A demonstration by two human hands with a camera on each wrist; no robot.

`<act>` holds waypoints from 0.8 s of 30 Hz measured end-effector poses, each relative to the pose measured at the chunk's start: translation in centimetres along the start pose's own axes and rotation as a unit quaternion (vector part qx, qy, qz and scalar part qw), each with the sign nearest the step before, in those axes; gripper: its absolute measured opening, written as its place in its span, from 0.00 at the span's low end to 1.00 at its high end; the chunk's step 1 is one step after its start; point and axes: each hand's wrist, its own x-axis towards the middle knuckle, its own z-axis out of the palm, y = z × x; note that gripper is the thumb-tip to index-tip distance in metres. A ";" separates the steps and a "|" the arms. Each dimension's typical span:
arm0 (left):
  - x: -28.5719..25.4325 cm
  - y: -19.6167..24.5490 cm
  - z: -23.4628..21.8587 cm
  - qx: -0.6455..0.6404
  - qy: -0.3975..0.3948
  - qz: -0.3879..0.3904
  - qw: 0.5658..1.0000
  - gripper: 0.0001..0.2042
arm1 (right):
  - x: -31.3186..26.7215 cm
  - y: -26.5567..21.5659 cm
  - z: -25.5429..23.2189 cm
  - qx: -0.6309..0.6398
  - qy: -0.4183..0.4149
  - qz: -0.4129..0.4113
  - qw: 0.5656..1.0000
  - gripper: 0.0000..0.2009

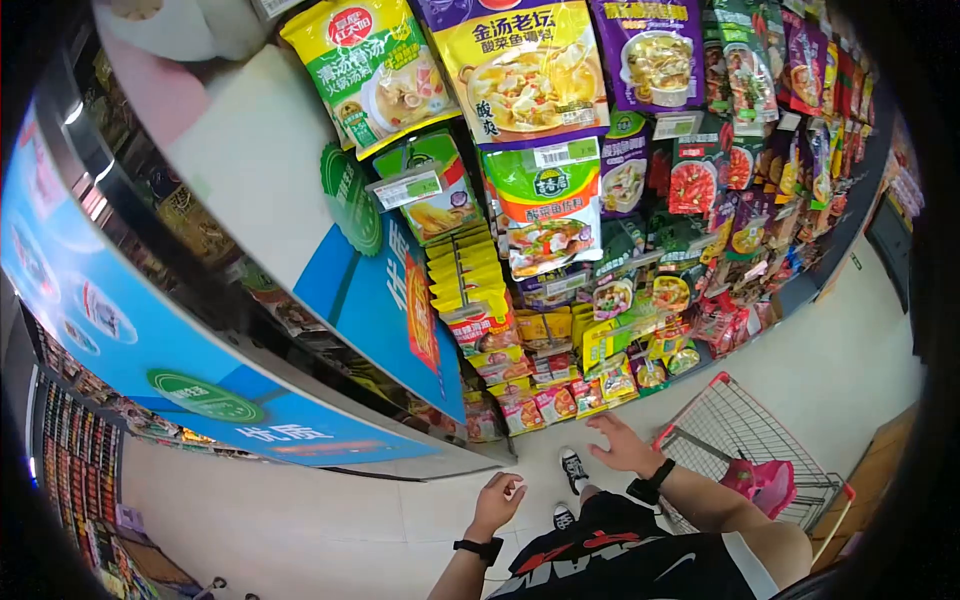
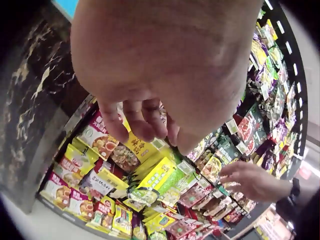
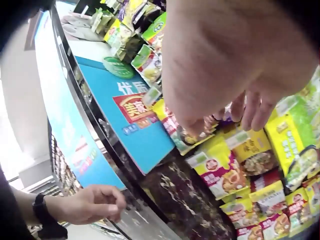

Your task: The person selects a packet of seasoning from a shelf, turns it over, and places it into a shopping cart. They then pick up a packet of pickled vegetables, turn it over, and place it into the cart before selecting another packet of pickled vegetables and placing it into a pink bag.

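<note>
My left hand (image 1: 497,505) hangs in front of my body with its fingers loosely curled and nothing in them. To its right my right hand (image 1: 625,447) reaches forward, fingers spread and holding nothing. Ahead of both rises a rack of seasoning packets; the lowest row of small red-and-yellow packets (image 1: 556,403) is nearest the right hand. In the left wrist view the left hand (image 2: 160,70) covers part of the packets, with a yellow packet (image 2: 156,176) below its fingertips. The right wrist view shows the right hand (image 3: 225,65) overlapping a yellow-and-purple packet (image 3: 220,170).
At the right stands a wire shopping cart (image 1: 700,425) holding a pink bag (image 1: 765,487). A blue sign panel (image 1: 360,300) borders the rack's left side. Large soup-base packets (image 1: 525,75) hang higher up. Pale floor tiles (image 1: 340,515) stretch to the left.
</note>
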 end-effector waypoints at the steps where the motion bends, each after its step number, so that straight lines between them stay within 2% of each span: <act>1: 0.6 1.6 -0.8 0.013 0.011 0.000 1.000 0.11 | 1.9 -1.4 -0.4 0.028 -0.017 -0.038 0.999 0.25; 4: 2.9 4.5 -2.4 0.041 0.067 0.025 0.997 0.12 | 8.5 -3.9 -0.6 0.104 -0.062 -0.129 0.984 0.32; 7: 7.7 8.3 -3.9 0.107 0.108 0.078 0.985 0.15 | 16.6 -9.6 -3.5 0.186 -0.031 -0.233 0.954 0.34; 10: 13.5 12.3 -5.8 0.120 0.178 0.127 0.968 0.23 | 25.2 -12.4 -5.1 0.235 0.018 -0.321 0.917 0.33; 12: 18.0 15.0 -7.1 0.104 0.254 0.121 0.954 0.29 | 30.5 -14.2 -4.8 0.322 0.105 -0.310 0.888 0.31; 13: 20.6 15.9 -8.2 0.081 0.286 0.136 0.945 0.30 | 33.5 -14.8 -4.6 0.329 0.149 -0.285 0.888 0.30; 15: 26.0 17.5 -9.9 -0.013 0.367 0.160 0.916 0.27 | 38.0 -15.8 -5.3 0.295 0.238 -0.271 0.885 0.29; 17: 30.5 19.4 -12.0 -0.061 0.418 0.195 0.885 0.28 | 41.6 -16.4 -6.2 0.264 0.292 -0.263 0.881 0.28; 20: 35.0 20.9 -14.0 -0.048 0.466 0.217 0.856 0.27 | 47.1 -16.3 -7.8 0.291 0.321 -0.219 0.874 0.25; 22: 36.2 21.4 -15.4 -0.053 0.469 0.212 0.856 0.24 | 50.2 -16.0 -8.3 0.424 0.267 -0.145 0.853 0.24; 23: 36.8 21.4 -15.9 -0.043 0.483 0.235 0.843 0.23 | 51.3 -16.2 -8.2 0.402 0.327 -0.140 0.844 0.25; 24: 37.6 21.0 -16.5 -0.051 0.497 0.227 0.836 0.22 | 53.7 -15.2 -8.0 0.462 0.300 -0.130 0.825 0.25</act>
